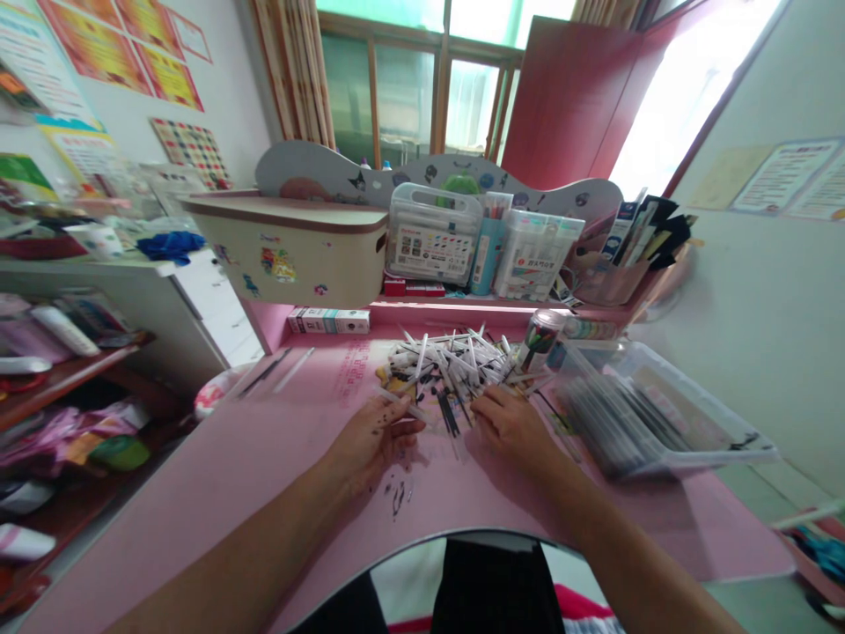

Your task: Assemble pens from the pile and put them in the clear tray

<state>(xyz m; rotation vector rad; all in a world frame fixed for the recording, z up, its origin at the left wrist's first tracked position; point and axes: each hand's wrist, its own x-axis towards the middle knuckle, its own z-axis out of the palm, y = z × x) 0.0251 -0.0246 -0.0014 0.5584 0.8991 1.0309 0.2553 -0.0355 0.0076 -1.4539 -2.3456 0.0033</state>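
**Left hand** [373,440]: Located at lower centre of the frame, above the pink desk [198,502]. The fingers are curled closed, and a white plastic stick [404,405] is gripped between them, with its far end angled toward the right hand.

**Right hand** [511,429]: Located just right of the left hand, at the near edge of the pile. The fingers are extended forward and spread slightly over the pile. Whether any stick is gripped cannot be determined.

**Main item location:** A loose pile of white plastic sticks [445,365] with black ends is placed on the desk, directly ahead of both hands. The sticks lie crossed in mixed directions.

**Desk surface:** Black specks [398,497] are marked on the pink surface below the left hand. Two separate sticks [283,372] are laid well to the left of the pile.

**Right of pile:** A transparent plastic tray [660,414] containing a dense row of sticks is positioned at the right of the frame, just beside the right hand.

**Rear of desk:** A transparent marker case [432,233] and a second marker case [538,255] are placed on the raised shelf. A beige storage bin [290,255] with stickers is positioned at upper centre-left.
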